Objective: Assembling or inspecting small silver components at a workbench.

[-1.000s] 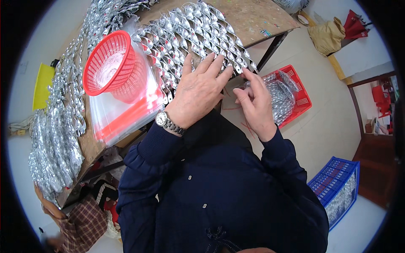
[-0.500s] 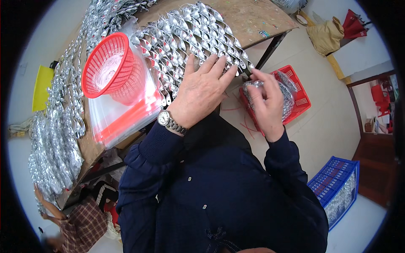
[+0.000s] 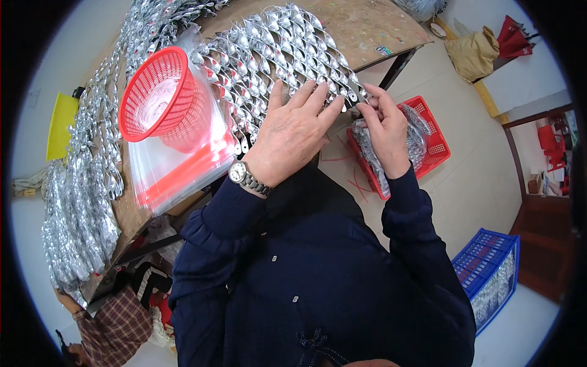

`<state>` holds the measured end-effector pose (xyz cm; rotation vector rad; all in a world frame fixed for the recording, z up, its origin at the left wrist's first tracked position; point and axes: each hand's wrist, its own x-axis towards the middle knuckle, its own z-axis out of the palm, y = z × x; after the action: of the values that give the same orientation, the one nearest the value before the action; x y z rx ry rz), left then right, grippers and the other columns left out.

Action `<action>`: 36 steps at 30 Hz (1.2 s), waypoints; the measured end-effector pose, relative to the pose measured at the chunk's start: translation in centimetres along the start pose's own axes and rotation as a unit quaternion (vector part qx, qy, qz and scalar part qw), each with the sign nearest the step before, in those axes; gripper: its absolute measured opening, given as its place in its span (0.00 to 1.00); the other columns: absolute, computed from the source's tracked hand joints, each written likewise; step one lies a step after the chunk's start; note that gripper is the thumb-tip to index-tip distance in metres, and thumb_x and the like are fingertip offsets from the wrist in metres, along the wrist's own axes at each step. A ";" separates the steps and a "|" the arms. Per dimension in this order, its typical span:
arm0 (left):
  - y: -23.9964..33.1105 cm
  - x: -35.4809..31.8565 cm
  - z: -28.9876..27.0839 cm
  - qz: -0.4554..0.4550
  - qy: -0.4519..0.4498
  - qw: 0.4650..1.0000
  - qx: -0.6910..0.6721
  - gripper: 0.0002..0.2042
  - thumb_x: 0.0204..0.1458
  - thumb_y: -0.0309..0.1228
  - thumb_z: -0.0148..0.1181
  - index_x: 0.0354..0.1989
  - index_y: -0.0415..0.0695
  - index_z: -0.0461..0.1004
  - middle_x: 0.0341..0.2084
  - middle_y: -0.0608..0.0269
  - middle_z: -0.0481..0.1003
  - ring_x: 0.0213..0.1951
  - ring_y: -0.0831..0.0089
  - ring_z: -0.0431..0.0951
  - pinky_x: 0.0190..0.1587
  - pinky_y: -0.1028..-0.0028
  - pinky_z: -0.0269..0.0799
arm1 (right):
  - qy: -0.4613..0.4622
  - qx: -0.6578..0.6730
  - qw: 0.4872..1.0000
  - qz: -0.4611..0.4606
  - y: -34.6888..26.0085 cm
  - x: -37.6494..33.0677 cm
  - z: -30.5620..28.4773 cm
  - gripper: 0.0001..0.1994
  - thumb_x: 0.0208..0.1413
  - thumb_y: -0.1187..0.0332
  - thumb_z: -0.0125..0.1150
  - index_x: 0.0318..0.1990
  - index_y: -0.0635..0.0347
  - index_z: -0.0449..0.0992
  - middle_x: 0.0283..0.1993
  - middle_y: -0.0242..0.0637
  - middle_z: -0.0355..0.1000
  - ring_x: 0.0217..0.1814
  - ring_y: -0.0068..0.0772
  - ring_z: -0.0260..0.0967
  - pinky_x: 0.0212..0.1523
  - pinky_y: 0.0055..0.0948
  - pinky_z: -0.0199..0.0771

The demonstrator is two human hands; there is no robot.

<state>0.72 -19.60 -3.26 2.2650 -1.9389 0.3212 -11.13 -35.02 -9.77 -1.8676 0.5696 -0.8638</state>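
Note:
Rows of shiny twisted silver strips (image 3: 287, 43) lie side by side on the brown table (image 3: 367, 27). My left hand (image 3: 290, 137), with a watch (image 3: 238, 172) at its wrist, rests flat on their near ends, fingers spread. At the right edge of the rows, my right hand (image 3: 389, 133) has thumb and forefinger closed around the end of the outermost strip. Left of the strips, a round red plastic basket (image 3: 194, 104) holding clear, thin material stands on a stack of clear plastic bags (image 3: 177, 177) with red bands.
Below my right hand, a red crate (image 3: 437, 144) holds bagged silver pieces. More silver bundles (image 3: 79, 226) hang over the table's left side beside a yellow panel (image 3: 61, 125). A blue crate (image 3: 489, 263) stands at lower right. Someone in a checked shirt (image 3: 116, 327) is at lower left.
My right hand has moved slightly up and its thumb and forefinger have closed at the strip's end. My left hand stays in place. The other person's arm has shifted.

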 end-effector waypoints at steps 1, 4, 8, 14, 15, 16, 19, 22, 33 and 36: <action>0.0 0.0 -0.1 0.000 -0.002 1.000 -0.004 0.33 0.41 0.37 0.68 0.60 0.51 0.63 0.57 0.59 0.65 0.62 0.63 0.62 0.63 0.49 0.52 | -0.004 0.000 1.000 0.005 0.0 0.1 0.0 0.16 0.54 0.73 0.61 0.51 0.64 0.72 0.29 0.35 0.72 0.27 0.23 0.68 0.31 0.24 0.70; 0.0 0.0 -0.1 0.000 0.002 1.000 -0.004 0.33 0.41 0.36 0.68 0.60 0.51 0.63 0.57 0.59 0.65 0.62 0.63 0.62 0.63 0.49 0.52 | -0.011 0.004 1.000 0.010 -0.2 0.4 0.3 0.15 0.55 0.72 0.60 0.50 0.64 0.72 0.28 0.34 0.71 0.28 0.22 0.67 0.30 0.24 0.70; -0.1 0.0 0.0 0.000 0.000 1.000 -0.004 0.33 0.41 0.36 0.68 0.60 0.51 0.63 0.57 0.58 0.65 0.62 0.63 0.62 0.63 0.50 0.52 | -0.016 0.045 0.999 0.019 0.0 0.9 0.8 0.14 0.56 0.72 0.59 0.50 0.65 0.72 0.28 0.32 0.70 0.28 0.19 0.67 0.30 0.22 0.69; -0.2 -0.1 0.0 0.000 -0.005 1.000 0.001 0.33 0.42 0.36 0.67 0.60 0.51 0.63 0.58 0.58 0.64 0.62 0.63 0.62 0.62 0.50 0.53 | -0.034 0.085 0.994 0.052 -0.2 1.6 0.8 0.14 0.59 0.74 0.54 0.52 0.64 0.71 0.31 0.27 0.69 0.27 0.12 0.64 0.29 0.15 0.67; -0.2 -0.2 -0.1 0.001 0.000 1.000 -0.002 0.33 0.42 0.36 0.67 0.59 0.51 0.63 0.58 0.58 0.64 0.62 0.62 0.62 0.62 0.50 0.53 | -0.036 0.085 0.994 0.052 -0.2 1.6 0.8 0.14 0.59 0.74 0.54 0.52 0.64 0.71 0.31 0.27 0.69 0.27 0.12 0.64 0.29 0.15 0.67; -0.2 -0.2 -0.1 0.002 0.006 1.000 -0.005 0.33 0.42 0.36 0.67 0.59 0.51 0.63 0.57 0.58 0.65 0.62 0.62 0.62 0.62 0.50 0.53 | -0.036 0.088 0.994 0.052 -0.2 1.6 0.7 0.14 0.58 0.73 0.56 0.52 0.65 0.71 0.31 0.28 0.70 0.27 0.13 0.65 0.28 0.16 0.68; -0.3 -0.3 -0.2 -0.003 0.011 1.000 -0.009 0.32 0.42 0.36 0.67 0.59 0.51 0.64 0.57 0.58 0.65 0.62 0.62 0.62 0.62 0.51 0.54 | -0.031 0.099 0.993 0.053 -0.4 1.5 0.8 0.16 0.56 0.72 0.58 0.52 0.66 0.71 0.33 0.30 0.72 0.28 0.15 0.66 0.29 0.18 0.68; -0.5 -0.7 -0.4 -0.007 0.025 1.000 -0.012 0.32 0.41 0.36 0.68 0.58 0.51 0.65 0.57 0.59 0.65 0.62 0.62 0.62 0.62 0.52 0.54 | -0.029 0.088 0.995 0.031 0.0 1.3 0.9 0.18 0.55 0.72 0.60 0.53 0.65 0.70 0.37 0.33 0.73 0.28 0.16 0.66 0.30 0.19 0.69; -1.0 -1.3 0.0 -0.019 0.018 1.000 -0.004 0.32 0.41 0.36 0.68 0.58 0.52 0.66 0.57 0.60 0.65 0.63 0.63 0.61 0.63 0.52 0.51 | -0.068 0.071 0.995 0.028 -0.9 0.3 0.8 0.24 0.50 0.73 0.65 0.57 0.61 0.68 0.43 0.36 0.72 0.31 0.18 0.68 0.31 0.19 0.70; -1.0 -1.2 0.0 -0.018 0.017 1.000 -0.004 0.31 0.41 0.36 0.67 0.58 0.52 0.66 0.57 0.60 0.66 0.63 0.63 0.61 0.64 0.53 0.51 | -0.060 0.061 0.996 0.012 -0.8 0.4 0.7 0.25 0.50 0.73 0.65 0.57 0.61 0.67 0.43 0.35 0.72 0.31 0.18 0.68 0.32 0.19 0.70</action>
<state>1.49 -18.28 -3.49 2.2712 -1.8786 0.3446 -10.32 -34.54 -9.17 -1.7847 0.4538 -0.7498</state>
